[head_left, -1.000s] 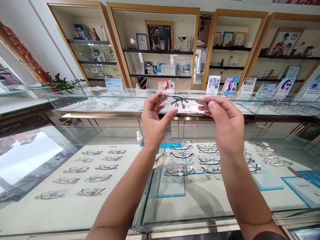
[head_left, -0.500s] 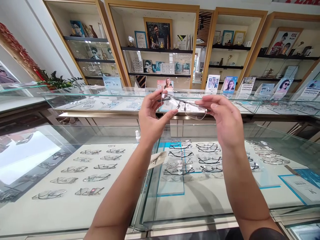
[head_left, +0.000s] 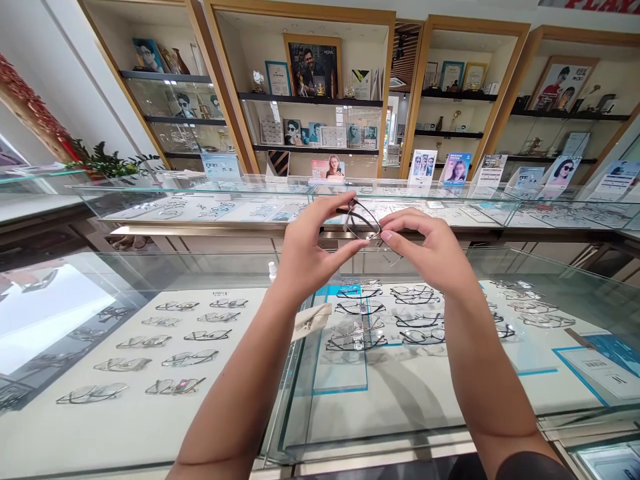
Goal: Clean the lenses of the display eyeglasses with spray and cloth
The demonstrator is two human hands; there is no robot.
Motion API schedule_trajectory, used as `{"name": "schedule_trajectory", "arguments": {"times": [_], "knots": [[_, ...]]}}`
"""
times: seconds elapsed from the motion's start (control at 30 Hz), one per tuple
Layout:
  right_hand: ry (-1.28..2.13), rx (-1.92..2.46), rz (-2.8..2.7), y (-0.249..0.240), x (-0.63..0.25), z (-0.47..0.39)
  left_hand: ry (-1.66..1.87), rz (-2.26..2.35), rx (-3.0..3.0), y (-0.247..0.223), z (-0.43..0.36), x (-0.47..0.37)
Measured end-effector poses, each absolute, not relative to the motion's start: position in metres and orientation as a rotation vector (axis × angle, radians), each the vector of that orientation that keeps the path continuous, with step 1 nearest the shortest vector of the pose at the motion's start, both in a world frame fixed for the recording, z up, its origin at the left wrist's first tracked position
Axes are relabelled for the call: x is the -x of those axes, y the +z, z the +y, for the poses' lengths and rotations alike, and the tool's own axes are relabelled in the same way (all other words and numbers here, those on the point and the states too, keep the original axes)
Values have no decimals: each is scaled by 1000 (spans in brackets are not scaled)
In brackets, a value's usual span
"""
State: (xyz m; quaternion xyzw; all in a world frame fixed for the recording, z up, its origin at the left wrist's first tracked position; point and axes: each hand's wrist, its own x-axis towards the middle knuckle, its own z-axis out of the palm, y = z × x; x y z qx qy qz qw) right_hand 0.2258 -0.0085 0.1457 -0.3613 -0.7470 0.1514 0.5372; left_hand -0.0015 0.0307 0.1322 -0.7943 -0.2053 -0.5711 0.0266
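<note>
A pair of thin-framed glasses (head_left: pixel 361 223) is held up in the air above the glass display case (head_left: pixel 400 427). My left hand (head_left: pixel 320 243) grips the glasses at the left, with the thumb below and the fingers above. On the other side, the thumb and fingers of my right hand (head_left: pixel 425 243) pinch the frame near its middle. The glasses are turned at an angle, and a dark temple arm shows near my left fingers. Beneath my hands, rows of glasses (head_left: pixel 360 307) lie inside the case.
A second case section at the left holds more glasses (head_left: pixel 207 335). A beige cloth (head_left: pixel 313 320) and a small white bottle (head_left: pixel 273 271) are near the divider. Behind stands another glass counter (head_left: pixel 240 211) with upright cards (head_left: pixel 423 167), then wooden shelves (head_left: pixel 313 99).
The glasses have turned from nearly front-on to an angled view. My right hand has moved left, closer to my left hand, and now pinches nearer the middle of the frame.
</note>
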Motion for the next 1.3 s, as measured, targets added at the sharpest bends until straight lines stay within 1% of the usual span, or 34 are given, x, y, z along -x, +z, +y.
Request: {"name": "schedule_trajectory", "arguments": {"times": [0.13, 0.27, 0.4, 0.53, 0.67, 0.83, 0.87, 0.97, 1.07, 1.3], "knots": [[427, 852, -1795, 146, -226, -7, -1940, -582, 2591, 129, 31, -2], [601, 831, -1798, 145, -226, -5, -2067, -502, 2757, 129, 35, -2], [802, 791, -1805, 144, -226, -4, -2098, -466, 2877, 128, 41, 3], [851, 800, -1791, 143, -224, -4, -2081, -445, 2953, 126, 46, 4], [776, 822, -1737, 142, -224, -4, -2090, -542, 2791, 126, 43, 1], [585, 852, -1622, 141, -229, -6, -2273, -885, 2222, 128, 19, -9], [523, 861, -1591, 140, -229, -7, -2258, -938, 2224, 128, 13, -12], [320, 917, -1545, 134, -227, -13, -2137, -1025, 2520, 125, 2, -27], [165, 998, -1587, 121, -223, -24, -2106, -1052, 2738, 120, 2, -40], [24, 1187, -1551, 88, -219, -41, -2203, -1159, 2922, 102, 15, -62]]}}
